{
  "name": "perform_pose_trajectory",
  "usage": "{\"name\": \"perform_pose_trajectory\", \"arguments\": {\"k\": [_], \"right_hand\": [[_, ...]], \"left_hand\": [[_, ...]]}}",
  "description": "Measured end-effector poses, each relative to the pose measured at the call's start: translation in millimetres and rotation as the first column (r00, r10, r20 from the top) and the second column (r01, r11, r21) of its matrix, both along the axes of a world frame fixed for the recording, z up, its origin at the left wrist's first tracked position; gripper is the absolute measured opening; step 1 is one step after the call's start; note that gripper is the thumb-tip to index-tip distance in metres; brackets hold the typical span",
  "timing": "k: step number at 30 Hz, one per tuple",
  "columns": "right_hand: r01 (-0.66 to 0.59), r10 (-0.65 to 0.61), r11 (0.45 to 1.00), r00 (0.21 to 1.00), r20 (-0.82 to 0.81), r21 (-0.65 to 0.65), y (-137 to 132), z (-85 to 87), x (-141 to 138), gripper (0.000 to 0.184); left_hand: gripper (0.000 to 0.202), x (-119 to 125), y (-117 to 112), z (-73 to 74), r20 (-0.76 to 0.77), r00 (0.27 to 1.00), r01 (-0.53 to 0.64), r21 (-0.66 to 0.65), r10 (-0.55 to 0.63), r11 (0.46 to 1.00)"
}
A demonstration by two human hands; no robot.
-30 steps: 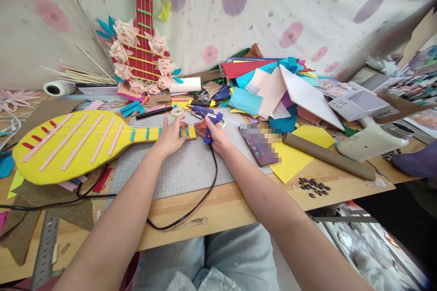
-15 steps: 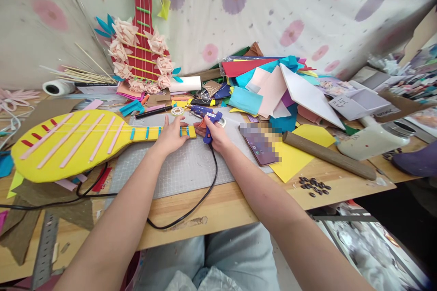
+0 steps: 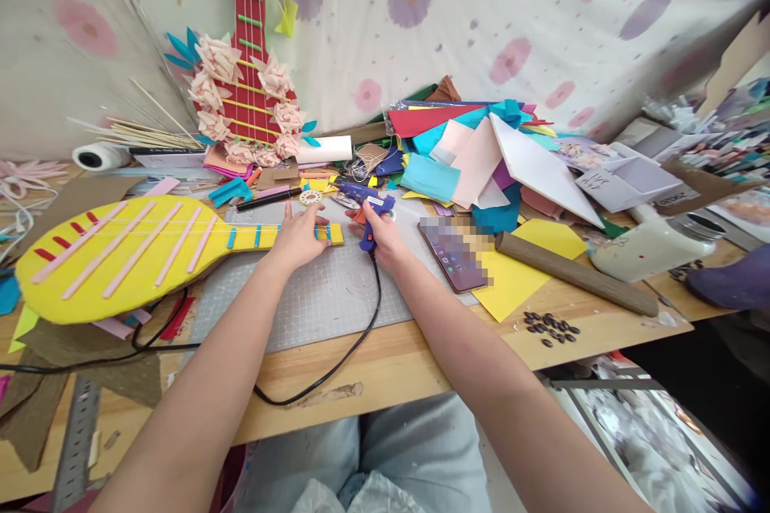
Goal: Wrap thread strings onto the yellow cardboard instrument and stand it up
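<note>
A blue hot glue gun (image 3: 372,232) with an orange trigger is in my right hand (image 3: 386,236), its fingers closed round the handle. The gun's nozzle points up and to the left, just past the end of a yellow cardboard lute (image 3: 126,256). That lute lies flat, with pink strips on its body, thin strings and short blue strips across its neck. My left hand (image 3: 297,236) lies over the neck near its right end, fingers bent about it; part of the neck is hidden beneath. A grey cutting mat (image 3: 289,309) is under both hands.
The gun's black cord (image 3: 325,381) loops along the front edge. A phone (image 3: 454,255), a brown tube (image 3: 574,272) and several black beads (image 3: 550,327) lie on the right. A red flower-trimmed lute (image 3: 246,104) leans at the back beside piled coloured sheets (image 3: 430,176).
The glue gun in my right hand has shifted slightly right, away from my left hand. My left hand stays at the yellow lute's neck. The view has moved a little.
</note>
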State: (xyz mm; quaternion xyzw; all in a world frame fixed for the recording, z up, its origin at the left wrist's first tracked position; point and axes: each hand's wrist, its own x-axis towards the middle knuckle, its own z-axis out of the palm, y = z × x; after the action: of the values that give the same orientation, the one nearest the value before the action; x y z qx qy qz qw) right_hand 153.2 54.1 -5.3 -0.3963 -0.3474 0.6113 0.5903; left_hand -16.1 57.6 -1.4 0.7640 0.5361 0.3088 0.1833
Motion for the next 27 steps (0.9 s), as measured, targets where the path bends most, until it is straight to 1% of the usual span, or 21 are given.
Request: {"name": "perform_pose_trajectory", "arguments": {"k": [2,4,5,6,7,8,9,11,13,14,16,19,22,25,27], "right_hand": [[0.072,-0.073,0.997,0.996,0.045,0.019,6,1.6,13,0.033],[0.189,-0.194,0.981,0.967,0.163,0.046,14,2.0,31,0.032],[0.264,-0.275,0.961,0.927,0.256,0.077,17,1.5,41,0.032],[0.336,-0.355,0.935,0.866,0.353,0.114,20,0.4,50,0.032],[0.394,-0.413,0.908,0.792,0.450,0.142,23,-1.1,57,0.031],[0.432,-0.444,0.888,0.716,0.539,0.159,25,-2.7,64,0.031],[0.437,-0.441,0.883,0.650,0.619,0.170,26,-4.4,69,0.032],[0.426,-0.394,0.889,0.518,0.759,0.171,26,-6.9,73,0.033],[0.398,-0.336,0.902,0.403,0.851,0.167,24,-7.3,72,0.035],[0.386,-0.314,0.907,0.358,0.879,0.167,23,-6.6,71,0.036],[0.366,-0.287,0.915,0.302,0.909,0.168,23,-4.4,68,0.037],[0.346,-0.250,0.926,0.255,0.934,0.153,25,-1.7,67,0.039],[0.305,-0.222,0.939,0.182,0.958,0.160,28,-2.1,66,0.039],[0.276,-0.207,0.945,0.079,0.975,0.178,25,-2.7,64,0.041],[0.270,-0.195,0.943,-0.022,0.981,0.193,19,-0.2,64,0.046]], "left_hand": [[0.062,0,-1,3.3,-0.047,0.999,-0.007,-0.027,0.005,1.000],[0.063,0,-3,6.7,-0.138,0.990,-0.007,-0.040,0.001,0.999],[0.062,0,-4,8.3,-0.187,0.982,-0.004,-0.040,-0.003,0.999],[0.062,0,-5,9.8,-0.230,0.973,0.000,-0.039,-0.008,0.999],[0.060,1,-5,11.1,-0.264,0.964,0.004,-0.037,-0.014,0.999],[0.059,1,-6,12.3,-0.290,0.957,0.007,-0.035,-0.017,0.999],[0.057,1,-7,13.2,-0.310,0.951,0.007,-0.035,-0.017,0.999],[0.054,2,-9,14.5,-0.335,0.942,0.004,-0.034,-0.015,0.999],[0.051,3,-10,15.1,-0.351,0.936,0.002,-0.028,-0.011,1.000],[0.051,4,-11,15.2,-0.357,0.934,0.000,-0.024,-0.008,1.000],[0.052,4,-11,15.2,-0.370,0.929,-0.001,-0.020,-0.007,1.000],[0.055,4,-11,15.0,-0.383,0.924,0.003,-0.025,-0.012,1.000],[0.056,4,-10,14.3,-0.389,0.921,0.002,-0.036,-0.016,0.999],[0.057,4,-10,12.9,-0.386,0.922,-0.005,-0.040,-0.011,0.999],[0.057,4,-10,12.2,-0.382,0.924,-0.006,-0.038,-0.009,0.999]]}}
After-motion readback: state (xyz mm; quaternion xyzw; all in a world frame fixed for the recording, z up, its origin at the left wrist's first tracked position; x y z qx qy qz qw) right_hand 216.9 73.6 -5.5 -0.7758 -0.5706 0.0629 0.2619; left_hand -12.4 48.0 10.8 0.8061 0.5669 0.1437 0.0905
